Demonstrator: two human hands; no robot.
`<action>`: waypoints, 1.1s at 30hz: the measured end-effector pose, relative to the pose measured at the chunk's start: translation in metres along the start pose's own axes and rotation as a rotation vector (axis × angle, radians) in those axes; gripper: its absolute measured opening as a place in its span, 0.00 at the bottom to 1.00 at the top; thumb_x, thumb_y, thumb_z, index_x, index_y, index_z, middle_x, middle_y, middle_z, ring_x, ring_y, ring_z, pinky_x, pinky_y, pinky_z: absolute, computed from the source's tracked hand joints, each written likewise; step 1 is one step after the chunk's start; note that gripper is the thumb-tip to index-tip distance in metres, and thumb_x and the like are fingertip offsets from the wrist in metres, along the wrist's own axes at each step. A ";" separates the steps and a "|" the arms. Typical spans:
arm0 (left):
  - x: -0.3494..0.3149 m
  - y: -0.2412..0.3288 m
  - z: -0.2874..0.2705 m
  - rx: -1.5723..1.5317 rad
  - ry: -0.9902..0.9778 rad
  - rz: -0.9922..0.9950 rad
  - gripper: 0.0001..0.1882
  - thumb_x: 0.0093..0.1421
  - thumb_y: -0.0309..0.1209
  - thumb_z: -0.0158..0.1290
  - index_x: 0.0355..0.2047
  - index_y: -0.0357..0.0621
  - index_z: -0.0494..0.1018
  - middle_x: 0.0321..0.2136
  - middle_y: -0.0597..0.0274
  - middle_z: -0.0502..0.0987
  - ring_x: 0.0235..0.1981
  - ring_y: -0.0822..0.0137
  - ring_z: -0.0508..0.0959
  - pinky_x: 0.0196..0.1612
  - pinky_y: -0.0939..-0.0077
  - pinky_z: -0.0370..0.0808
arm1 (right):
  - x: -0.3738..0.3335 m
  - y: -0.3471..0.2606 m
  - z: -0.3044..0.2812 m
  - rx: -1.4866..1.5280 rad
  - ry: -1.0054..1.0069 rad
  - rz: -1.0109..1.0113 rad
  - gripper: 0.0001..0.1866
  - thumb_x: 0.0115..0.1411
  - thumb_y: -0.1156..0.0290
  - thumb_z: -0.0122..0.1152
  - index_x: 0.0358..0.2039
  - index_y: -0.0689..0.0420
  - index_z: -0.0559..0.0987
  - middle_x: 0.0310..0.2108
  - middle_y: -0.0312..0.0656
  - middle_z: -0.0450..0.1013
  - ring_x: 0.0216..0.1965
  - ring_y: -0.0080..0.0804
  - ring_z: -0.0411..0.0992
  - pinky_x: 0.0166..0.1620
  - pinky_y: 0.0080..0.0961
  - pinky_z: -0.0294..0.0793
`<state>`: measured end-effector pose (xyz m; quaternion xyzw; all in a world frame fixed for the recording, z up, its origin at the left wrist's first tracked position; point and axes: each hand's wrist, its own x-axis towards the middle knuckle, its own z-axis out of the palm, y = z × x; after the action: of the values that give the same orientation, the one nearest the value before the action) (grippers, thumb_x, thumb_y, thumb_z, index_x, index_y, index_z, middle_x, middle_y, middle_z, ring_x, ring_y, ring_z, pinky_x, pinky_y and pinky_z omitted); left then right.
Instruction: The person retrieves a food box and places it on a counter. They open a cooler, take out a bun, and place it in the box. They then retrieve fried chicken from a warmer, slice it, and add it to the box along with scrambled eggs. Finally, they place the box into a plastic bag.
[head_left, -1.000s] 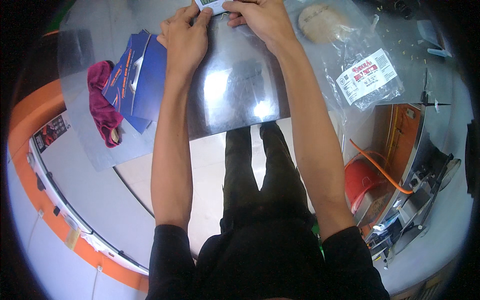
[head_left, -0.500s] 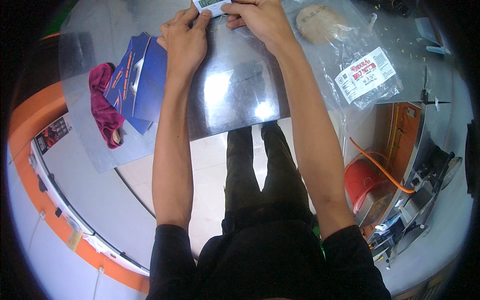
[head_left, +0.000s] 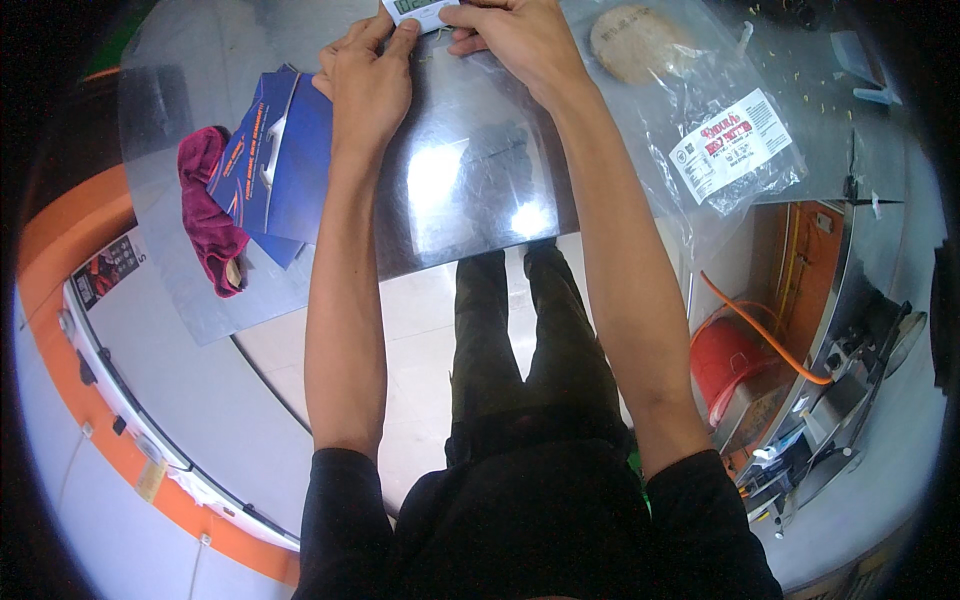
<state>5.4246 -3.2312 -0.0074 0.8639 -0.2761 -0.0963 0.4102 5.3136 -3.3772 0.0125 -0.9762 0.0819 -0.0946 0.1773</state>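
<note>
At the upper edge of the head view, both my hands hold a small white device with a digital display (head_left: 424, 14); its upper part is cut off by the frame. My left hand (head_left: 372, 85) grips the left side, with the thumb on the front face. From the right, my right hand (head_left: 525, 45) pinches the device between thumb and fingers, some of which curl underneath. Beneath my wrists lies the shiny metal tabletop (head_left: 470, 150). Blue printed folders or leaflets (head_left: 300, 150) rest just left of my left forearm.
A crumpled magenta cloth (head_left: 208, 200) lies beside the folders. Right of my right arm are a round beige flat disc (head_left: 635, 45) and a clear plastic bag with a white label (head_left: 735, 145). A red bucket (head_left: 725, 355) and an orange hose (head_left: 760, 330) sit below the table's right side.
Almost nothing differs. My hands and the white device have shifted very slightly to the left, and the grip stays the same.
</note>
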 end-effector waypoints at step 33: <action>-0.001 -0.015 0.011 0.093 0.036 0.087 0.19 0.70 0.45 0.56 0.52 0.48 0.84 0.45 0.58 0.84 0.51 0.57 0.80 0.65 0.58 0.61 | 0.001 0.005 0.002 -0.026 0.004 -0.026 0.12 0.60 0.63 0.64 0.35 0.58 0.87 0.34 0.46 0.81 0.36 0.39 0.80 0.41 0.41 0.76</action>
<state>5.4257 -3.2305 -0.0259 0.8707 -0.3102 -0.0501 0.3783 5.3139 -3.3811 0.0087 -0.9792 0.0706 -0.0980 0.1630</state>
